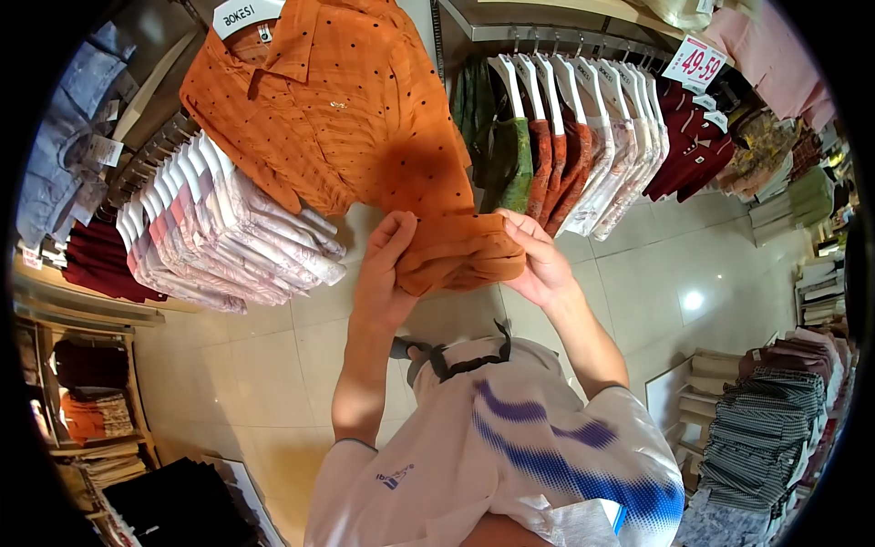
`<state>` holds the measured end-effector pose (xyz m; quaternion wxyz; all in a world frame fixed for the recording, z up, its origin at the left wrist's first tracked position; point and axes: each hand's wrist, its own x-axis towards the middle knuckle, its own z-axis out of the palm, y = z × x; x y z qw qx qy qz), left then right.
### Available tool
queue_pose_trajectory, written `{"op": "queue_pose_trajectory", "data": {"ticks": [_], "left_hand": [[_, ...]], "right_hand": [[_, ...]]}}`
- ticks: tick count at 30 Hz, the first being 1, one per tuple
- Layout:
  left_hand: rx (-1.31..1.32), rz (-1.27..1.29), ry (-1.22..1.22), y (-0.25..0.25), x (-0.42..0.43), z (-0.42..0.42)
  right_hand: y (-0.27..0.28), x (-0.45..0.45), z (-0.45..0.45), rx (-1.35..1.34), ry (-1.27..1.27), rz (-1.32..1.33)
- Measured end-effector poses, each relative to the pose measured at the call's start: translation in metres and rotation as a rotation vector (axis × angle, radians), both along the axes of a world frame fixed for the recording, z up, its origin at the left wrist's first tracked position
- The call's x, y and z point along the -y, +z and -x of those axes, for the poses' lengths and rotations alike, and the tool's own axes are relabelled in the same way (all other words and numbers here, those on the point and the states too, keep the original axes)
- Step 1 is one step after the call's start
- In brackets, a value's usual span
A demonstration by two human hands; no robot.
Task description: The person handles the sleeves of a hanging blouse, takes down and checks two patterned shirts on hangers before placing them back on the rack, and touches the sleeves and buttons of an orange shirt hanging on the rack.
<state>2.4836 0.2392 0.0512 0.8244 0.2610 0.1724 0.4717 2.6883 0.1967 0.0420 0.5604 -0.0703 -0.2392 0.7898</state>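
An orange shirt (337, 109) with dark dots hangs in front of me on a white hanger (244, 15) marked BOKESI. Its lower part is drawn toward me and gathered in folds between my hands. My left hand (387, 260) pinches the left side of this folded cloth, thumb on top. At the right side, my right hand (540, 260) grips the same cloth with its thumb uppermost. The fingers beneath the fabric are mostly hidden.
Pale patterned shirts (228, 228) hang on a rail at left. Green, red and white shirts (565, 146) hang at right, below a price sign (694, 62). Stacked clothes (766, 438) stand lower right, a black pile (182, 506) lower left. Tiled floor (246, 365) lies below.
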Motion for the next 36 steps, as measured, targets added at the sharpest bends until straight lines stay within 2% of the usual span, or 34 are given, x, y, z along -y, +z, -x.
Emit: {"op": "queue_pose_trajectory", "data": {"ticks": [8,9,10,14,17,19,20,22,24,26,27,28,29,30,31,32,33,34,35,36], "left_hand": [[0.009,0.007,0.016,-0.003,0.003,-0.003],[0.044,0.094,0.003,0.001,0.004,-0.004],[0.079,0.180,-0.009,0.004,0.004,-0.005],[0.120,0.192,-0.115,-0.003,0.002,-0.001],[0.154,0.221,-0.123,-0.009,0.005,-0.001],[0.108,0.034,-0.092,-0.013,0.010,0.000],[0.107,0.031,-0.088,-0.015,0.010,-0.003],[-0.098,-0.042,0.011,-0.020,0.009,-0.008],[-0.068,-0.072,0.044,-0.039,0.008,-0.002],[-0.230,-0.119,0.113,-0.043,0.016,0.002],[-0.230,-0.126,0.121,-0.049,0.018,0.005],[-0.366,-0.280,0.109,-0.059,0.019,0.008],[-0.504,-0.431,0.099,-0.068,0.019,0.011],[-0.507,-0.433,0.112,-0.076,0.019,0.013],[-0.721,-0.540,0.164,-0.083,0.019,0.011],[-0.938,-0.644,0.217,-0.088,0.020,0.008],[-0.943,-0.644,0.231,-0.089,0.022,0.004],[-1.156,-0.771,0.376,-0.090,0.023,-0.002],[-1.367,-0.895,0.529,-0.090,0.021,-0.006],[-1.369,-0.892,0.550,-0.095,0.018,-0.008]], "right_hand": [[0.008,0.003,-0.006,0.102,-0.005,0.102],[0.007,0.003,-0.005,0.103,-0.005,0.100],[0.005,0.002,-0.005,0.047,0.003,0.082],[0.008,0.004,0.002,-0.060,-0.014,0.026],[0.007,0.004,0.006,-0.024,-0.035,0.045],[-0.004,0.002,0.005,-0.030,-0.012,0.007],[-0.008,0.002,0.004,-0.035,0.009,-0.031],[-0.007,0.004,0.002,-0.006,0.022,-0.032],[-0.015,0.007,-0.004,0.026,0.038,-0.038],[-0.040,0.007,-0.014,0.179,-0.003,-0.090],[-0.035,0.011,-0.014,0.269,-0.071,-0.047],[-0.038,0.013,-0.018,0.269,-0.062,-0.057],[-0.045,0.014,-0.022,0.478,-0.124,-0.077],[-0.051,0.014,-0.023,0.685,-0.186,-0.097],[-0.055,0.012,-0.020,0.950,-0.341,-0.155],[-0.057,0.013,-0.017,0.947,-0.331,-0.167],[-0.057,0.015,-0.014,1.226,-0.569,-0.245],[-0.057,0.016,-0.010,1.497,-0.819,-0.329],[-0.056,0.018,-0.004,1.490,-0.914,-0.330],[-0.053,0.021,0.001,1.425,-0.957,-0.307]]}}
